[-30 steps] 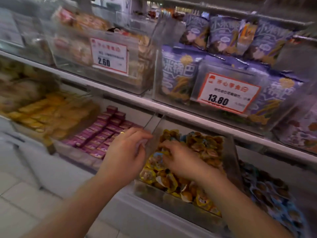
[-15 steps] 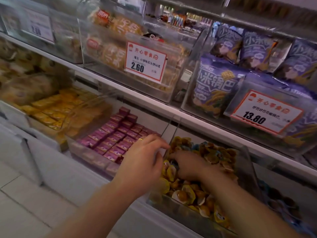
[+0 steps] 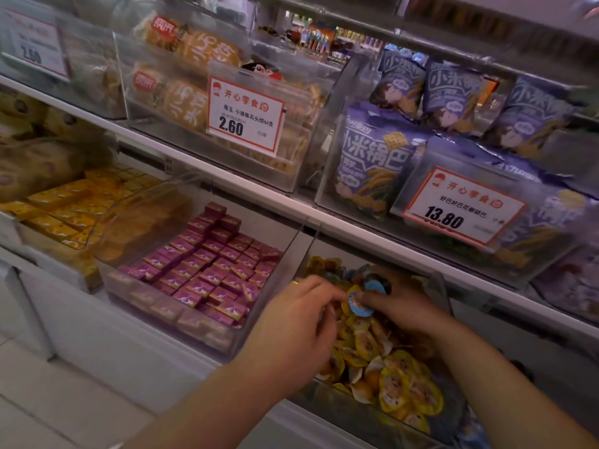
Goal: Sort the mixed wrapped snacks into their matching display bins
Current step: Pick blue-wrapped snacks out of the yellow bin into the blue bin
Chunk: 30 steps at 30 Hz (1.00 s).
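A clear bin (image 3: 324, 403) on the lower shelf holds a heap of small yellow-wrapped snacks (image 3: 398, 384), with a few blue-wrapped ones (image 3: 372, 281) mixed in near the back. Both hands are over this bin. My right hand (image 3: 405, 303) pinches a blue-wrapped snack (image 3: 358, 306) between thumb and fingers. My left hand (image 3: 298, 325), with a ring on one finger, has its fingertips touching the same blue snack from the left. Which hand bears the snack's weight is unclear.
Left of it stand a bin of purple boxed snacks (image 3: 207, 270) and a bin of yellow boxed snacks (image 3: 64, 205). The shelf above carries bins of bread packs (image 3: 194, 92) and purple crisp bags (image 3: 376, 160) with price tags. A tiled floor lies below left.
The view has shifted right and closer. My right hand has come up out of the yellow heap with a blue-wrapped snack, and my left hand's fingers have met it.
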{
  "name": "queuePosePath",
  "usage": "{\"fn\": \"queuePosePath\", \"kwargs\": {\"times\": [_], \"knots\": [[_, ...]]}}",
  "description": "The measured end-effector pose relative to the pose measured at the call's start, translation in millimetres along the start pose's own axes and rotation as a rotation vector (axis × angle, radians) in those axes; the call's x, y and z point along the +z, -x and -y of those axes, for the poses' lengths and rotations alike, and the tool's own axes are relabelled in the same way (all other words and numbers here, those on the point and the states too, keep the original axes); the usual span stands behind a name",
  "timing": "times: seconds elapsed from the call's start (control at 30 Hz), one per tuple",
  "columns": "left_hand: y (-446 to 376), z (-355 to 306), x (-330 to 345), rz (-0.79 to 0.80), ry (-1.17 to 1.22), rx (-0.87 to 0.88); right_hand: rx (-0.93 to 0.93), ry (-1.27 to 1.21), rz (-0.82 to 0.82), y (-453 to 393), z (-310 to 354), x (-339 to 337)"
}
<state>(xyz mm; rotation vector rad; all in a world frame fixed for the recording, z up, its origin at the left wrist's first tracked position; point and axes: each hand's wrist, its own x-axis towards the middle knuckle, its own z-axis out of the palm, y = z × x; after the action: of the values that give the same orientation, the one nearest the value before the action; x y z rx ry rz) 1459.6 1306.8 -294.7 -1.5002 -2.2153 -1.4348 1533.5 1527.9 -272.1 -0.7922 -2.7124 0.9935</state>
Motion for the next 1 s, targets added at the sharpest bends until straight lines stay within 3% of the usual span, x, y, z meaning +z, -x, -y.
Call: {"fn": "queuePosePath", "kwargs": {"times": [0.1, 0.2, 0.43, 0.63, 0.73, 0.83, 0.93, 1.0], "knots": [[2.5, 5.3, 25.4, 0.126, -0.023, -0.103, -0.017, -0.021, 0.004, 13.2, -4.4, -4.8], [-1.4, 14.2, 43.4, 0.287, -0.215, -0.206, -0.053, 0.033, 0.032, 22.2, -6.5, -4.4], [-15.9, 26.0, 54.0, 0.462, -0.388, -0.265, -0.173, 0.258, 0.02, 40.2, -11.6, -5.0], [-23.0, 26.2, 52.3, 0.272, -0.235, -0.296, -0.231, 0.42, -0.101, 55.2, -14.9, -4.6], [-21.1, 22.9, 47.9, 0.192, -0.175, -0.246, -0.239, 0.29, -0.264, 67.5, -16.7, -5.4], [-20.4, 16.0, 44.0, -0.019, -0.048, -0.188, -0.237, 0.216, -0.36, 69.5, -19.9, -3.5], [-21.2, 9.2, 46.7, -0.121, -0.012, -0.078, -0.189, 0.316, -0.247, 59.6, -17.2, -0.7], [-21.4, 7.3, 50.1, -0.115, 0.049, -0.103, -0.227, 0.357, -0.149, 54.7, -9.3, 6.2]]}}
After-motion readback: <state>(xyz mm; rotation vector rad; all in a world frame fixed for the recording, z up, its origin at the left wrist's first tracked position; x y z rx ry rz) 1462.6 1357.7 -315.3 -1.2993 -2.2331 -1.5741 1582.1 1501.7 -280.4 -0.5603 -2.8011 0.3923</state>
